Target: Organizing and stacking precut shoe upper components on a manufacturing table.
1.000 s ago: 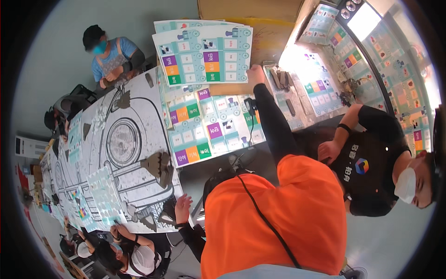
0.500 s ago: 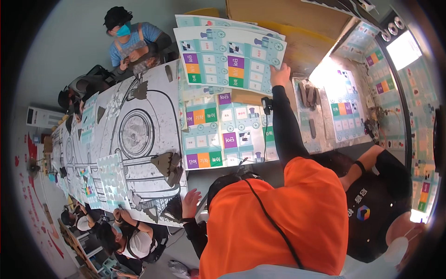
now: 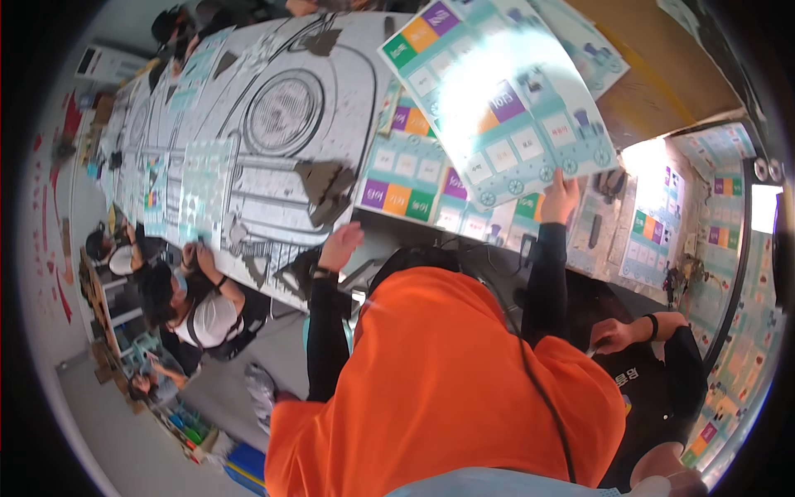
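My right hand [image 3: 561,200] pinches the near edge of a large printed sheet [image 3: 451,137] with purple, orange and green blocks and teal train drawings. The sheet is raised and tilted, with bright glare across its middle. Behind it shows a second sheet [image 3: 598,58]. More printed sheets [image 3: 397,166] of the same kind lie on the table below, partly covered by the raised one. Beside the table's near edge, my left hand [image 3: 340,247] is off the surface, fingers apart, holding nothing.
Left of the sheets, a white tabletop [image 3: 248,62] carries a large black line drawing. Dark grey jagged pieces [image 3: 323,190] lie near its corner. A cardboard box [image 3: 654,74] stands at the far right. A co-worker's hand [image 3: 613,334] is close on my right; another person [image 3: 170,298] sits at left.
The sheet in my right hand has come nearer and turned, its near edge now closer to me. My right arm has drawn back. The whole view has shifted.
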Action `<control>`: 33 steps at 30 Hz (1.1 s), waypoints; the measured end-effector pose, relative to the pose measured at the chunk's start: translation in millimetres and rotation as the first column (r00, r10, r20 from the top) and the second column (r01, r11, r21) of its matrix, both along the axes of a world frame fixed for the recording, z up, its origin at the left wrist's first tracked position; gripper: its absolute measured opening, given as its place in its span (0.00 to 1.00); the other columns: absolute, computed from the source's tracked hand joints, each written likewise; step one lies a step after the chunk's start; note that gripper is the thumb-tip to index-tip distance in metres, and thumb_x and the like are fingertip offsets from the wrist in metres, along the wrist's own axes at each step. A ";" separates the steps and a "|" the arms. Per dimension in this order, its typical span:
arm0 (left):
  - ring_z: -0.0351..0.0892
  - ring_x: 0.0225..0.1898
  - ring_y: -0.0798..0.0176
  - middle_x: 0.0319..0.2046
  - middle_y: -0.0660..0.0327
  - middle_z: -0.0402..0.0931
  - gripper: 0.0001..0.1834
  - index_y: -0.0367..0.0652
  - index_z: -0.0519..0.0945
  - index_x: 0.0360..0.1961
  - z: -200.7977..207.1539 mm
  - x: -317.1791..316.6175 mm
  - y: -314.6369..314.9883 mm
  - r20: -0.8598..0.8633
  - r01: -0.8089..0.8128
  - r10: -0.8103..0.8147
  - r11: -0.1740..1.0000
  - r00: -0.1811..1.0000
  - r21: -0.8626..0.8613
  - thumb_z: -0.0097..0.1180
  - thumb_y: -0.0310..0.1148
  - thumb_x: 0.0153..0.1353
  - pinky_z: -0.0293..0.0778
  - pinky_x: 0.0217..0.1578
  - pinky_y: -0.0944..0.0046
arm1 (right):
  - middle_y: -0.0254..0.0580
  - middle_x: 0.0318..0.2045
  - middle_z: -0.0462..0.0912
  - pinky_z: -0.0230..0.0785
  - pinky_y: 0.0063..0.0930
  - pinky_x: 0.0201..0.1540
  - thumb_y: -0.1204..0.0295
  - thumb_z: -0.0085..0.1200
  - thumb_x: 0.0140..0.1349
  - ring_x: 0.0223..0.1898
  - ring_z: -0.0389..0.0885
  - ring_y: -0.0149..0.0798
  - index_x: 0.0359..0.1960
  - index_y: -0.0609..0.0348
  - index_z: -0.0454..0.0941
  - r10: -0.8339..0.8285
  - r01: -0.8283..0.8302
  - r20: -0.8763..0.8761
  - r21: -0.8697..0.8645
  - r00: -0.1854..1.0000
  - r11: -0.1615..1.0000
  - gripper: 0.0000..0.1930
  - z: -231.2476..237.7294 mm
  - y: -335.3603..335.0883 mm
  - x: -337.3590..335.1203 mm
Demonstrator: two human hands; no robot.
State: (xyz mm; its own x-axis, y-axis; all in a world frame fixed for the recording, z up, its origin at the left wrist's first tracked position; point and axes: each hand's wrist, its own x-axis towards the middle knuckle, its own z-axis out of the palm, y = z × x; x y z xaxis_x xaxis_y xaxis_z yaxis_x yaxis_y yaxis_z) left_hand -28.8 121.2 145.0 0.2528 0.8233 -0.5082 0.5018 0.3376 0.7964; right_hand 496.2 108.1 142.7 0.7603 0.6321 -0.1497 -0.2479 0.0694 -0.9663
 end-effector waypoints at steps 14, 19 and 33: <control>0.77 0.46 0.43 0.39 0.44 0.78 0.34 0.29 0.75 0.42 -137.7 -99.4 120.2 -0.553 -0.250 0.529 0.829 0.644 0.501 0.64 0.53 0.49 0.73 0.48 0.50 | 0.50 0.46 0.78 0.72 0.44 0.54 0.66 0.46 0.70 0.50 0.78 0.49 0.54 0.65 0.65 0.587 -0.546 -0.046 -0.431 0.808 0.718 0.17 -209.8 -174.9 -162.0; 0.74 0.50 0.40 0.44 0.40 0.75 0.42 0.28 0.73 0.45 -140.9 -95.6 138.3 -0.650 -0.273 0.402 0.916 0.645 0.295 0.65 0.60 0.45 0.71 0.52 0.51 | 0.56 0.49 0.78 0.76 0.37 0.49 0.63 0.42 0.71 0.48 0.81 0.50 0.57 0.69 0.62 0.797 -0.735 -0.008 -0.392 0.604 0.553 0.21 -147.6 -176.5 -198.7; 0.77 0.45 0.39 0.42 0.40 0.75 0.30 0.30 0.71 0.43 -126.3 -97.3 144.0 -0.294 -0.456 0.555 0.821 0.778 0.344 0.66 0.42 0.46 0.73 0.45 0.48 | 0.42 0.39 0.82 0.74 0.24 0.37 0.63 0.49 0.67 0.34 0.81 0.34 0.48 0.63 0.74 0.716 -0.667 -0.270 -0.657 0.644 0.351 0.16 -79.9 -134.1 -200.8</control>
State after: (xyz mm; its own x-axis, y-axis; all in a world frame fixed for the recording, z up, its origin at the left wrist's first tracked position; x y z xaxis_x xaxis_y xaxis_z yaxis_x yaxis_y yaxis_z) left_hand -126.1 265.2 18.7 -0.3981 0.8842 -0.2445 0.5810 0.4492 0.6787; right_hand 295.4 -25.9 62.8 0.1241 0.6762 -0.7262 0.1569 -0.7360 -0.6585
